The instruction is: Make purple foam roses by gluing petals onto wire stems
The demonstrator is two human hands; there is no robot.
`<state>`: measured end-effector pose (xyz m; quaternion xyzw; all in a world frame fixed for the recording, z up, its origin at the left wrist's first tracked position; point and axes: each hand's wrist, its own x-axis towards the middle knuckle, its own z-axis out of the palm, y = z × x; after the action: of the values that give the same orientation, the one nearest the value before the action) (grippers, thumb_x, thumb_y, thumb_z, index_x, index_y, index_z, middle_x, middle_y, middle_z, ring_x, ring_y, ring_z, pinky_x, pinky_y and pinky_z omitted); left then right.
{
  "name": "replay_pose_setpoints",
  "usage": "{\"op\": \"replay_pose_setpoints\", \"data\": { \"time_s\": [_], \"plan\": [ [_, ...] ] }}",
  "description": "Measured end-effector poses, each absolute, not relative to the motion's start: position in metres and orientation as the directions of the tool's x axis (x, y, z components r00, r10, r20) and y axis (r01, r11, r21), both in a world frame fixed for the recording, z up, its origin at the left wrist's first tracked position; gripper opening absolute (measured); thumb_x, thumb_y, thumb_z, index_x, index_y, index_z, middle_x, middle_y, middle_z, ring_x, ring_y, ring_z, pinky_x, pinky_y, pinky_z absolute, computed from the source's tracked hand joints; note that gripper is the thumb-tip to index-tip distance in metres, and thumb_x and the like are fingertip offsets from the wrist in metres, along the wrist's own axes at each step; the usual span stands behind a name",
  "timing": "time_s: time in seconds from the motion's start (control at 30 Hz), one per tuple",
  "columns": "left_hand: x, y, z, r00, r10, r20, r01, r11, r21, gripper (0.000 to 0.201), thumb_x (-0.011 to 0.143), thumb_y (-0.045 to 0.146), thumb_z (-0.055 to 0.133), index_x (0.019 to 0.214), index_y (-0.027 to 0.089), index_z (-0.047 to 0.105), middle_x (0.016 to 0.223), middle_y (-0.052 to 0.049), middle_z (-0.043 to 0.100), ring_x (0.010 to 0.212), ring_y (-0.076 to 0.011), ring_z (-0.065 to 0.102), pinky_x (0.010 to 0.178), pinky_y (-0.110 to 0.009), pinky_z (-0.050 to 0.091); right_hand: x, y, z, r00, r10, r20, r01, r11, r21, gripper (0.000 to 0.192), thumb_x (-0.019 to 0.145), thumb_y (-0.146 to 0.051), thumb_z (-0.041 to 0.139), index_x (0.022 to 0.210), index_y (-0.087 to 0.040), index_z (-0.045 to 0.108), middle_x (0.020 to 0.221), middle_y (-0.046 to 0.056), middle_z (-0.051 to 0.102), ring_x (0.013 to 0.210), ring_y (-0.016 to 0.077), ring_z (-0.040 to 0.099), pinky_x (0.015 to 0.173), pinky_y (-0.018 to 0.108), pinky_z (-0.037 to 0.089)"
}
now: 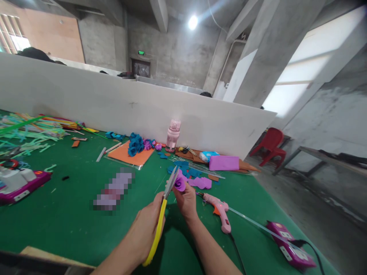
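Here we are, with the left grip (147, 225) wrapped around the yellow-handled scissors (156, 238), and the right grip (187, 198) pinching the purple flower (180, 184) up above the tabletop (80, 233), right beside the blades! Whether steel meets petal, we can't tell from here. To do this well, we'd want a light pinch low on the bloom so the curl isn't crushed, fingertips well clear of the cutting line, and small, steady snips rather than one big bite. And watch that wrist, folks: the pink glue gun (219, 210) lies just beside it, red light glowing, nozzle towards us, quite possibly hot!

Out across the green surface, we've got a purple strip (202, 183) and blue scraps (186, 170) just beyond our hands, blue flowers (135, 144) on an orange sheet (122, 153), and a pink bottle (173, 136) against the white partition (100, 101). Over on the left, a great heap of coloured strips (31, 133)! Past it all, bare grey walls (183, 53), one bright lamp (193, 22) overhead, and a red chair (271, 143) off to the right
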<state>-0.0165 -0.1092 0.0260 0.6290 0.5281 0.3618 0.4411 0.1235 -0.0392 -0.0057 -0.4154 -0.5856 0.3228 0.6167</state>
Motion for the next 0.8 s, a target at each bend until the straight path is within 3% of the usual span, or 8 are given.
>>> {"op": "replay_pose_setpoints", "data": {
  "time_s": [0.37,0.63,0.8],
  "plan": [
    [-0.014,-0.11,0.026,0.186,0.98,-0.072,0.309,0.011,0.951,0.024,0.077,0.037,0.049,0.094,0.021,0.053,0.048,0.007,0.037,0.04,-0.01,0.035,0.041,-0.021,0.022,0.124,-0.04,-0.003,0.104,0.879,0.465,0.116,0.454,-0.883,0.019,0.076,-0.027,0.058,0.087,-0.017,0.071,0.08,0.005,0.071,0.067,0.0178,0.062,0.065,0.03,0.05],
    [-0.017,-0.107,0.022,0.218,0.969,-0.115,0.248,0.058,0.967,0.024,0.076,0.042,0.051,0.086,0.02,0.054,0.045,0.007,0.039,0.04,-0.0102,0.039,0.041,-0.021,0.027,0.123,-0.041,-0.002,0.095,0.89,0.445,0.082,0.438,-0.895,0.022,0.077,-0.031,0.059,0.088,-0.017,0.07,0.078,0.005,0.07,0.069,0.0185,0.063,0.066,0.03,0.051],
    [-0.015,-0.112,0.032,0.233,0.934,-0.271,0.176,0.233,0.956,0.034,0.077,0.048,0.045,0.085,0.017,0.055,0.044,0.006,0.041,0.036,-0.0103,0.042,0.038,-0.021,0.033,0.122,-0.041,0.001,0.127,0.888,0.442,0.065,0.438,-0.897,0.021,0.076,-0.032,0.061,0.084,-0.015,0.07,0.072,0.006,0.069,0.066,0.0182,0.063,0.066,0.032,0.052]
  ]
}}
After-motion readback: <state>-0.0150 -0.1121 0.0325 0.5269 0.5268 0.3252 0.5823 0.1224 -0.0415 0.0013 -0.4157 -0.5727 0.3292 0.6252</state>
